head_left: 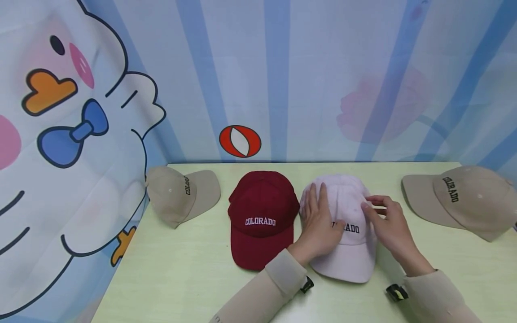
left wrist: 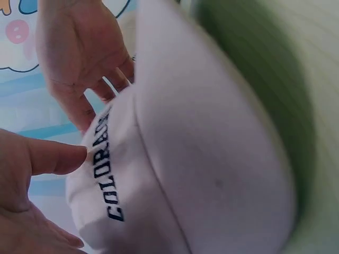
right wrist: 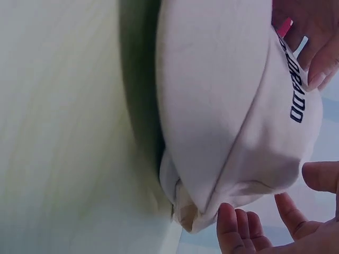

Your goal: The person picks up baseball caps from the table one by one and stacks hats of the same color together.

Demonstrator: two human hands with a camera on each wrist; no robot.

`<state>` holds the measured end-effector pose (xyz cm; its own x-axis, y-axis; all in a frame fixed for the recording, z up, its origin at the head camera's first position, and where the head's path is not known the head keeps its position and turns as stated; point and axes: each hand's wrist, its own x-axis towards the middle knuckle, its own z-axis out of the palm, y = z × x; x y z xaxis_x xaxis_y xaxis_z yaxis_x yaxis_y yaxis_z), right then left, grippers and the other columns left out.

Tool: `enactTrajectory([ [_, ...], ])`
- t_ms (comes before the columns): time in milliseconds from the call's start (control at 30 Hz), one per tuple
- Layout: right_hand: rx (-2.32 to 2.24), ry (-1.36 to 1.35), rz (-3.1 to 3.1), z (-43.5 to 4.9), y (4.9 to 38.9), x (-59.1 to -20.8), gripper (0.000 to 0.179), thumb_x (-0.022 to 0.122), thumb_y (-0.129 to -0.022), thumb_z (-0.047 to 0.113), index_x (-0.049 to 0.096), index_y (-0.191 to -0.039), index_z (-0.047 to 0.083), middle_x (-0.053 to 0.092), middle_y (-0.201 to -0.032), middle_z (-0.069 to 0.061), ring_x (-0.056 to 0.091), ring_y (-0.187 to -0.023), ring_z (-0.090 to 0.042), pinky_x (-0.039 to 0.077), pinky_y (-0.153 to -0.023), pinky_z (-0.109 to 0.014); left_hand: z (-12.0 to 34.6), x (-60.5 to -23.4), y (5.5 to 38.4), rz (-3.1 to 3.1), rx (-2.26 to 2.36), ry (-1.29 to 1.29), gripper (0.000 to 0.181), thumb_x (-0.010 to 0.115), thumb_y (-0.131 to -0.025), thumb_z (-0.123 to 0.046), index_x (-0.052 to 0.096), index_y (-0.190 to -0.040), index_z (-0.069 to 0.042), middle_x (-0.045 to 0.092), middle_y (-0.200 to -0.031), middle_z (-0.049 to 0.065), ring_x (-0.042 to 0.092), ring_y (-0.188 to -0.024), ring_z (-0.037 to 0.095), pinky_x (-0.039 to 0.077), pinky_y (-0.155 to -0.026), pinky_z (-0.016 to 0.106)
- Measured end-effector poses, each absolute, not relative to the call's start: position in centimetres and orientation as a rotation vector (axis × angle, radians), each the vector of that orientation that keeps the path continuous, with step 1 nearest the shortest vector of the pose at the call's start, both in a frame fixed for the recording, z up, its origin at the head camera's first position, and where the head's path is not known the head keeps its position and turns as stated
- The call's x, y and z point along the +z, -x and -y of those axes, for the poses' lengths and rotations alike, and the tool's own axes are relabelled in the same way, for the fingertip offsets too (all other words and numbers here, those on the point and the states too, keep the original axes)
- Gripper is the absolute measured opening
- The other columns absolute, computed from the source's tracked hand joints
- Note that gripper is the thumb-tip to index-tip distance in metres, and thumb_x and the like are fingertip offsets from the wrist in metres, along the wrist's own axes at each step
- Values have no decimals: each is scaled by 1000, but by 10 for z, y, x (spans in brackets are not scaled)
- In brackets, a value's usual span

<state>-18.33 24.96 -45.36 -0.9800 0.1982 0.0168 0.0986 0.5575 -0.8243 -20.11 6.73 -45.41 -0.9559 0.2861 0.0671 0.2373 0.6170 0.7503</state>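
Observation:
A pale pinkish-white cap (head_left: 343,264) with dark COLORADO lettering lies on the table, its brim toward me. My left hand (head_left: 321,226) rests on the left side of its crown, fingers extended and thumb over part of the lettering. At the crown's right side is my right hand (head_left: 389,224), fingers loosely bent and fingertips at the fabric. In the right wrist view, the right thumb (right wrist: 320,175) and fingers (right wrist: 228,227) are spread apart by the cap's side. Left of this cap sits a dark red cap (head_left: 262,197) with white COLORADO lettering, its brim also toward me.
A beige cap (head_left: 173,193) lies at the table's left end, brim to the right. Another beige cap (head_left: 472,197) lies at the right end, brim to the left. Behind the pale table (head_left: 181,278) hangs a printed cartoon backdrop (head_left: 242,67).

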Motion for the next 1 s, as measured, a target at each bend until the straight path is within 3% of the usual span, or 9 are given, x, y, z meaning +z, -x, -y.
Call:
enactTrajectory([
  [133,1406,189,2659,-258,178,-451,51,51,-109,34,48,-142,-4,40,-147,-31,50,-127,-47,47,-86,-21,-70,-445,196,-2769,1276,-472,99,69,-95,-26,2,-168,-14,-8,-175,7,-6,-163,29,6,-129,58],
  [233,1402,166,2654,-267,174,-448,50,50,-110,34,49,-142,-4,45,-146,-29,51,-127,-45,41,-79,-10,-74,-437,192,-2745,1292,-508,99,68,-96,-27,0,-168,-15,-10,-175,5,-7,-163,27,7,-130,56],
  [333,1371,170,2664,-277,170,-447,51,48,-110,36,49,-144,-2,50,-144,-26,52,-125,-39,40,-79,-9,-79,-430,186,-2731,1297,-563,99,68,-97,-28,-1,-168,-16,-11,-175,4,-7,-163,27,11,-130,52],
  [533,1308,219,2673,-303,161,-443,54,48,-109,43,49,-145,2,55,-138,-15,47,-110,0,44,-75,-10,-95,-416,175,-2709,1316,-677,96,65,-100,-30,-3,-167,-20,-12,-175,0,-8,-163,23,19,-130,47],
  [667,1285,273,2670,-322,154,-440,57,49,-108,44,48,-146,2,55,-131,-4,41,-101,13,44,-73,-11,-108,-407,168,-2643,1345,-732,93,61,-102,-35,-6,-167,-25,-17,-174,-7,-9,-162,16,22,-129,42],
  [767,1285,300,2668,-335,151,-439,58,49,-108,44,46,-150,2,54,-133,-7,40,-101,14,43,-73,-11,-121,-403,164,-2582,1374,-754,90,58,-103,-38,-6,-167,-27,-16,-173,-9,-7,-162,12,25,-128,38],
  [867,1237,343,2675,-348,149,-436,60,46,-109,44,44,-154,4,48,-144,-19,38,-102,13,40,-74,-13,-136,-399,163,-2506,1422,-745,88,57,-103,-39,-2,-167,-28,-11,-173,-11,0,-162,11,30,-125,34],
  [1000,1132,454,2668,-361,147,-432,63,41,-110,45,37,-159,4,40,-157,-27,50,-117,-17,41,-82,-28,-156,-398,166,-2415,1489,-680,86,59,-101,-40,6,-167,-27,0,-173,-11,16,-159,10,37,-120,29],
])
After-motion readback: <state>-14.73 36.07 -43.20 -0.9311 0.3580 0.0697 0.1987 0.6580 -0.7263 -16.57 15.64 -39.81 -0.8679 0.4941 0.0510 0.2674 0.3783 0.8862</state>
